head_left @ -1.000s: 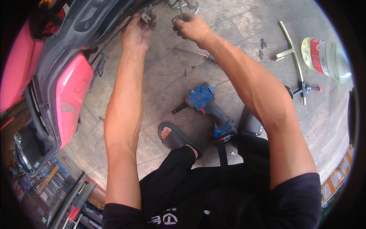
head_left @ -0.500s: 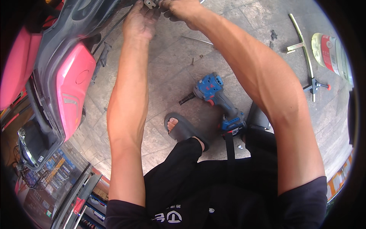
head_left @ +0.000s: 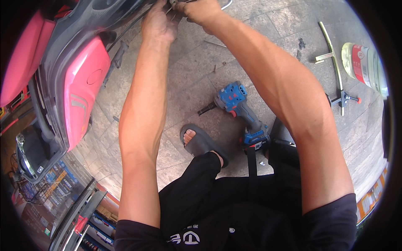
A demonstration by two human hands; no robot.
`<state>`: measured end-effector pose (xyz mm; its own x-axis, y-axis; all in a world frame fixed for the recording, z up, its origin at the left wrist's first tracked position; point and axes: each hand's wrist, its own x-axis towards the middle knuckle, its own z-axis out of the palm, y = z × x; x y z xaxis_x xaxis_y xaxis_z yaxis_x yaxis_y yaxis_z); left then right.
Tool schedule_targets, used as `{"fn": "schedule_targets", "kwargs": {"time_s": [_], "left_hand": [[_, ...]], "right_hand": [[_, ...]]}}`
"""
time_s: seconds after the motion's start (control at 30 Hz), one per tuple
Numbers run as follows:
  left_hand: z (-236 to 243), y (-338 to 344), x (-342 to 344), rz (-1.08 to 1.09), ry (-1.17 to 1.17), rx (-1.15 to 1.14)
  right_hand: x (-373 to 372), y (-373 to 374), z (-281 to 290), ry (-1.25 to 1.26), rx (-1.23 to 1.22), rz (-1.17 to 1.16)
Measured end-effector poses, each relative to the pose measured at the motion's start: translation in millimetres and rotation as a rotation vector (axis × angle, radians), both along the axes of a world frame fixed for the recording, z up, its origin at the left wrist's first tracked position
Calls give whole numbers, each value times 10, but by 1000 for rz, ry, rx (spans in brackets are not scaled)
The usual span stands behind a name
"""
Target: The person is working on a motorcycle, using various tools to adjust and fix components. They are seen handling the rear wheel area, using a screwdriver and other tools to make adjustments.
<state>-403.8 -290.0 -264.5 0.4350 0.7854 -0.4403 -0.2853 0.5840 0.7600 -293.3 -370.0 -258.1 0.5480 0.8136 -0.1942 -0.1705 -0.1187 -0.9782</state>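
Note:
Both of my hands meet at the top edge of the head view, beside the dark underside of a pink and black scooter [head_left: 86,75]. My left hand [head_left: 161,24] has its palm turned up and its fingers bent in, their tips partly cut off by the edge. Fingers curled, my right hand [head_left: 200,11] presses in close from the right. Only a sliver of a small metal part shows between the hands, too little to name. A thin dark cable runs down beside my left hand.
A blue cordless impact wrench [head_left: 234,100] lies on the paving near my sandalled foot [head_left: 201,144]. To the right are a long metal bar with a cross-piece [head_left: 335,62] and a clear jug [head_left: 364,67]. Shelves and boxes [head_left: 54,188] stand at lower left.
The small metal bracket seen between my hands is now almost out of view. My left hand has shifted slightly right, and the scooter appears a little further right in the picture.

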Motion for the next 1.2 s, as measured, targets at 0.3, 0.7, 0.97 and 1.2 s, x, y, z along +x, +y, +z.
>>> {"fn": "schedule_targets", "kwargs": {"time_s": [0.3, 0.7, 0.97, 1.2], "left_hand": [[-46, 20, -55, -80, -15, 33], [-221, -60, -28, 17, -90, 46], [-277, -173, -75, 30, -53, 124], [-14, -24, -565, 64, 69, 125]], "right_hand": [[-47, -161, 158, -232, -10, 32], [37, -125, 253, -532, 48, -84], [104, 74, 156, -743, 43, -20], [16, 190, -89, -719, 119, 90]]}}
